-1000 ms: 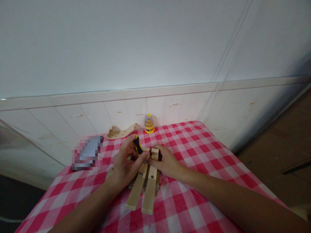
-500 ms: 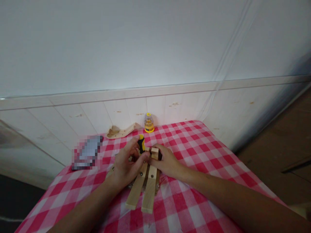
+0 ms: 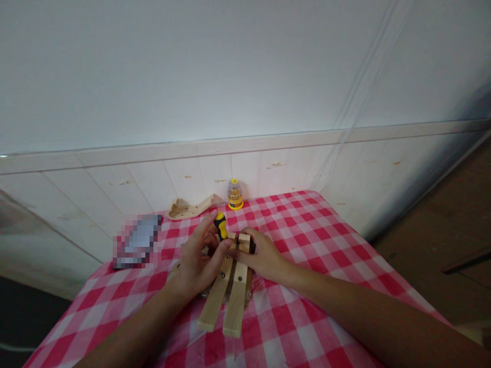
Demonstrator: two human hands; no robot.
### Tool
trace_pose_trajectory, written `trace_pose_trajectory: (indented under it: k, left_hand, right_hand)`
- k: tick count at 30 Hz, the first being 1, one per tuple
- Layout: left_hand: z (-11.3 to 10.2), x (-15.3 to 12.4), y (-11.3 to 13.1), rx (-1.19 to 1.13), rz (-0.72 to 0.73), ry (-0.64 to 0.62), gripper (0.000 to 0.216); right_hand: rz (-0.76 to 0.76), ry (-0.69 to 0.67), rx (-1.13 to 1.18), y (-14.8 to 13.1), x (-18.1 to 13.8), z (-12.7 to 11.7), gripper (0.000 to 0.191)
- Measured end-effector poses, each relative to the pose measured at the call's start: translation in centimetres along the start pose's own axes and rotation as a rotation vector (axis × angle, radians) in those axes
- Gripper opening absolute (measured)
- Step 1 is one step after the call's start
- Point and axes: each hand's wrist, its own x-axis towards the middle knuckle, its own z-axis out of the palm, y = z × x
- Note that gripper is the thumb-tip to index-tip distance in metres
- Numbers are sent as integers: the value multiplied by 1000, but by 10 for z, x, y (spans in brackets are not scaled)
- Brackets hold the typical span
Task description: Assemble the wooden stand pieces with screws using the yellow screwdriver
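Note:
A screwdriver (image 3: pixel 220 226) with a yellow and black handle stands nearly upright between the fingers and thumb of my left hand (image 3: pixel 197 258). Its tip is hidden behind my thumb, over the wooden pieces. My right hand (image 3: pixel 264 255) is wrapped around the far end of a light wooden assembly (image 3: pixel 237 301), holding it on the table. Two strips of the assembly point toward me, side by side with a narrow gap, and dark screw heads (image 3: pixel 240 278) show in them. Something clear and plastic-like lies partly under the wood.
A red and white checked cloth (image 3: pixel 307 245) covers the table. By the wall stand a curved wooden part (image 3: pixel 192 208) and a clear, yellow-based screwdriver bit case (image 3: pixel 235 195). A blurred-out flat device (image 3: pixel 140 237) lies at the left edge.
The screwdriver handle has turned and tilted slightly to the left in my left hand's fingers. My right hand and the wooden assembly have stayed put.

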Motion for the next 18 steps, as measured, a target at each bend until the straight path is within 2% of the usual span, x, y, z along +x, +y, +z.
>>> trace_pose_trajectory:
  k: [2, 5, 10, 13, 16, 18]
  left_hand:
    - [0, 1, 2, 11, -5, 4, 69]
    - [0, 3, 4, -23, -100, 19, 68]
    - [1, 6, 11, -149, -253, 91, 67]
    - [0, 8, 16, -125, -280, 129, 68]
    - [-4, 14, 22, -66, -299, 106, 68]
    - [-10, 23, 27, 6, -337, 77, 59]
  right_hand:
    - [-1, -1, -3, 0, 0, 0, 23]
    - [-2, -5, -9, -2, -1, -1, 24]
    - [-20, -4, -69, -9, -5, -4, 45]
    - [-32, -24, -121, -9, -6, -4, 52]
    - [-20, -50, -170, -7, -6, -3, 51]
    - [-15, -49, -201, -6, -5, -3, 50]
